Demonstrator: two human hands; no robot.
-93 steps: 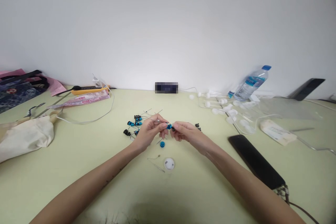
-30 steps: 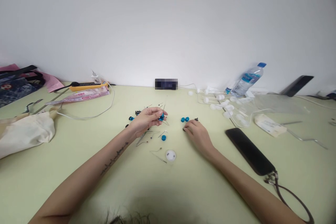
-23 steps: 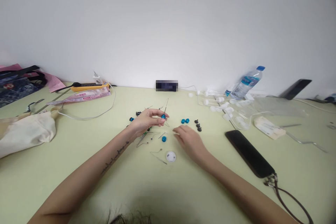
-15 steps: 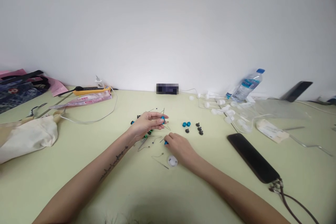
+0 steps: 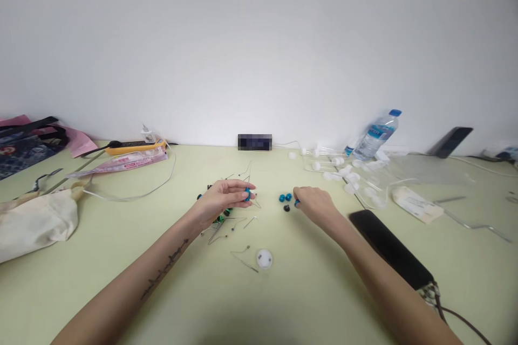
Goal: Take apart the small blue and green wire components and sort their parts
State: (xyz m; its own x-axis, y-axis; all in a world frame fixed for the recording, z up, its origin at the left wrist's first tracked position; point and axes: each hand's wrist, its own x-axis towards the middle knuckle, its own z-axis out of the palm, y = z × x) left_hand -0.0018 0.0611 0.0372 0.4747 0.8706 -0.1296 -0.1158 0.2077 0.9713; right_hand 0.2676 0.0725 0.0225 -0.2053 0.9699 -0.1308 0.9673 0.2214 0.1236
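Between the thumb and fingers of my left hand [image 5: 224, 199] is a small blue part [image 5: 247, 194], with a thin metal wire standing up at it. My right hand [image 5: 318, 206] is closed on another small blue part [image 5: 297, 202], mostly covered by the fingers. Just left of that hand lie two round blue parts [image 5: 285, 197] and a black knob-like part [image 5: 287, 208]. Under and beside my left hand there is a loose pile of green and black parts [image 5: 222, 218] and bent metal wires [image 5: 226, 229], partly hidden by the hand.
A round white disc [image 5: 264, 259] lies nearest me, beside a bent wire [image 5: 245, 263]. On the right are a black phone [image 5: 390, 248], a water bottle [image 5: 374, 137] and clear tubes with white caps [image 5: 324, 159]. A cream cloth bag [image 5: 38, 223] sits at left.
My right hand has moved right, from beside my left hand to the blue and black parts, still carrying a blue part. My left hand keeps its hold; the view has shifted slightly.
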